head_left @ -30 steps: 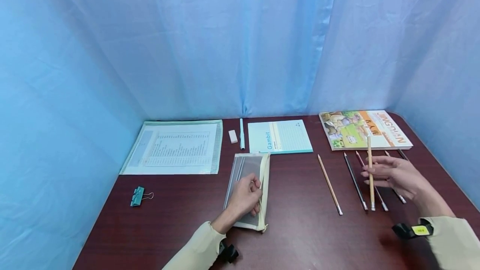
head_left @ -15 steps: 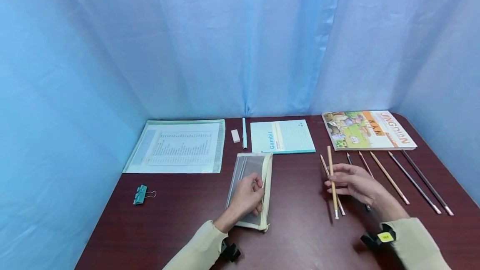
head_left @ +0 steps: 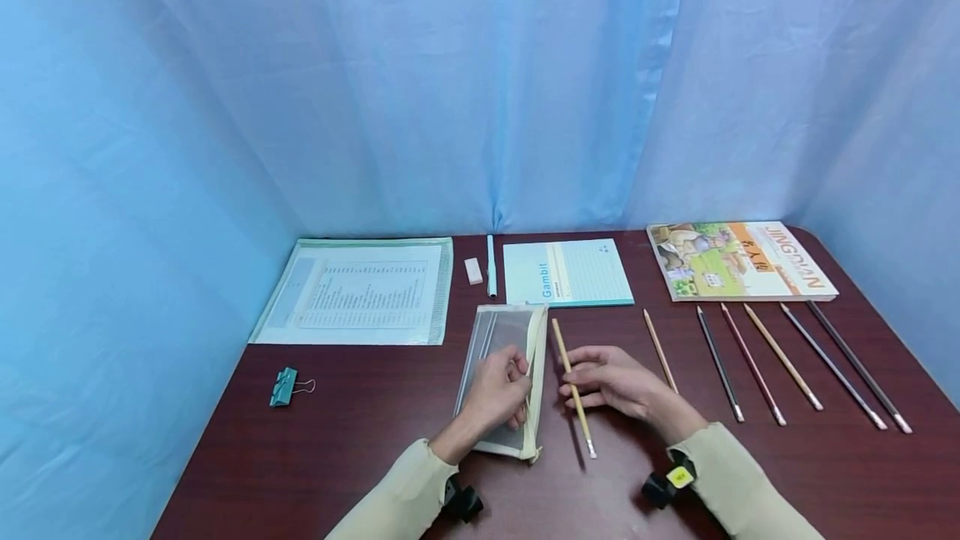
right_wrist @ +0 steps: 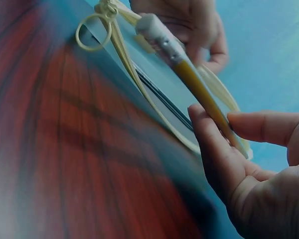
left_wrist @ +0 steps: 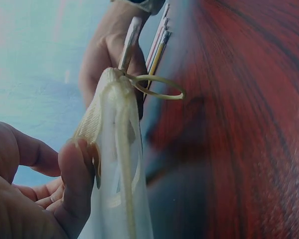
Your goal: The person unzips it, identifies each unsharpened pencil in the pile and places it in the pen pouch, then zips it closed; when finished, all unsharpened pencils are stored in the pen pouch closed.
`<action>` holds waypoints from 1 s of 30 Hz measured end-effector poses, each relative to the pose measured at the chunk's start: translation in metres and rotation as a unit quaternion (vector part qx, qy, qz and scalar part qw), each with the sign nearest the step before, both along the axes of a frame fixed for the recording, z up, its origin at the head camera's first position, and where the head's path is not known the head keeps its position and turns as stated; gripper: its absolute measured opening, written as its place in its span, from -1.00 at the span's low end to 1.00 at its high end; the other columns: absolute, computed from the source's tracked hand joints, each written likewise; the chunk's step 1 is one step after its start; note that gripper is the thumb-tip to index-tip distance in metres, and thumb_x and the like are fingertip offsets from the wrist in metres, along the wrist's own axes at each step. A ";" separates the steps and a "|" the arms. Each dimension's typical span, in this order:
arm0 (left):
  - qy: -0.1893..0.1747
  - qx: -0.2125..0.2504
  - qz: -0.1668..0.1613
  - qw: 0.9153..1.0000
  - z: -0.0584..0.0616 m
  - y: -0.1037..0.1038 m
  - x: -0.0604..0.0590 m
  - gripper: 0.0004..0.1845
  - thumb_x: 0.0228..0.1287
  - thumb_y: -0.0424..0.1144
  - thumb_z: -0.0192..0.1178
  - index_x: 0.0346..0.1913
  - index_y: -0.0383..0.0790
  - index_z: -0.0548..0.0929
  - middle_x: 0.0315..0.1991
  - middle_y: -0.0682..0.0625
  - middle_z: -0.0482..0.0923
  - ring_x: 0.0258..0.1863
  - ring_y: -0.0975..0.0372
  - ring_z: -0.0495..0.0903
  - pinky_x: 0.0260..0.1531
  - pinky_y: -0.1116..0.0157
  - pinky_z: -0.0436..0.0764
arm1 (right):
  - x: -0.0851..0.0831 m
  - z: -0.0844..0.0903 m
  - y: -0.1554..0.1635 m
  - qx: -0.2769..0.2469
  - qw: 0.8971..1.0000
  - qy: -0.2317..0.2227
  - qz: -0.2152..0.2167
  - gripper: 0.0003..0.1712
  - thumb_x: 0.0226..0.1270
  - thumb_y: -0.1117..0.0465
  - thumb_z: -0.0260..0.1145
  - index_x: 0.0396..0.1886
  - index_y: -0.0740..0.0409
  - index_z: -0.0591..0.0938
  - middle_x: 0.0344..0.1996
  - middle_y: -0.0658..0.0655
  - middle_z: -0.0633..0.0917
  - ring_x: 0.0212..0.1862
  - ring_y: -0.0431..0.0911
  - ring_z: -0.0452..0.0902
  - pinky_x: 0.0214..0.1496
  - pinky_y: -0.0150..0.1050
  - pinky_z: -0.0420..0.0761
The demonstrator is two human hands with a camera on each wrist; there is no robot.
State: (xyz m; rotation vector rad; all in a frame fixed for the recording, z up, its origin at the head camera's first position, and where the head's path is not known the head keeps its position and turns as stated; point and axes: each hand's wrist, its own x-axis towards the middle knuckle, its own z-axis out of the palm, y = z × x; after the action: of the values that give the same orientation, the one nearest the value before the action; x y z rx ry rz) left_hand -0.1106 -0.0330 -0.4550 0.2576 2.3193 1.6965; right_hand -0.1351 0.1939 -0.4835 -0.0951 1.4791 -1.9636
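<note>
A mesh pencil pouch (head_left: 495, 340) with cream trim lies in the middle of the dark wooden table (head_left: 375, 423). My left hand (head_left: 504, 386) rests on it and pinches its zip edge (left_wrist: 112, 144); the ring pull (left_wrist: 157, 87) hangs free. Just right of the pouch, my right hand (head_left: 592, 377) holds a light wooden pencil (head_left: 573, 390) between thumb and fingers. The pencil lies alongside the pouch opening, eraser end (right_wrist: 152, 27) toward me. The right wrist view shows the pencil (right_wrist: 199, 84) close over the pouch edge.
Several more pencils (head_left: 752, 363) lie in a row on the right. At the back are a picture book (head_left: 742, 261), a Gambit notebook (head_left: 566, 272), a pen (head_left: 491, 267), an eraser (head_left: 473, 271) and a document folder (head_left: 360, 290). A green binder clip (head_left: 283, 387) sits left.
My right hand has carried the pencil leftward from the row of pencils to beside the pouch. The left hand has stayed on the pouch.
</note>
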 end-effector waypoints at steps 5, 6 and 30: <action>-0.002 -0.004 -0.003 1.000 0.001 0.000 0.000 -0.90 0.15 -0.52 -0.05 -0.32 -0.34 0.44 -0.70 0.05 0.43 -0.94 0.33 0.39 -0.94 0.17 0.57 | -0.010 -0.002 -0.026 0.021 1.000 -0.004 -0.017 -0.62 0.39 0.45 0.14 0.15 0.48 0.36 -0.32 0.06 0.74 -0.24 -0.17 0.73 -0.11 -0.22 0.83; -0.004 -0.004 -0.003 1.000 0.001 0.000 0.000 -0.92 0.17 -0.52 -0.03 -0.32 -0.34 0.44 -0.70 0.05 0.43 -0.94 0.33 0.39 -0.95 0.18 0.56 | -0.012 -0.001 -0.030 0.025 0.999 -0.006 -0.026 -0.63 0.39 0.45 0.13 0.14 0.48 0.36 -0.32 0.07 0.74 -0.25 -0.17 0.73 -0.12 -0.21 0.83; 0.003 -0.012 -0.002 1.000 0.002 -0.001 0.000 -0.90 0.17 -0.53 -0.03 -0.34 -0.28 0.42 -0.69 -0.02 0.48 -0.93 0.33 0.41 -0.95 0.21 0.56 | -0.009 0.010 -0.065 0.135 0.986 0.031 -0.090 -0.48 0.42 0.40 0.11 0.29 0.61 0.31 -0.16 0.36 0.70 -0.22 -0.10 0.73 -0.23 -0.19 0.84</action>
State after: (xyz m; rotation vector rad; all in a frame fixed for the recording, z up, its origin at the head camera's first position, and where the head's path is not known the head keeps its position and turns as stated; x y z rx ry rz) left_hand -0.1103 -0.0340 -0.4532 0.2628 2.3401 1.6684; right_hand -0.1440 0.1287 -0.4735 0.0999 1.8343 -1.8913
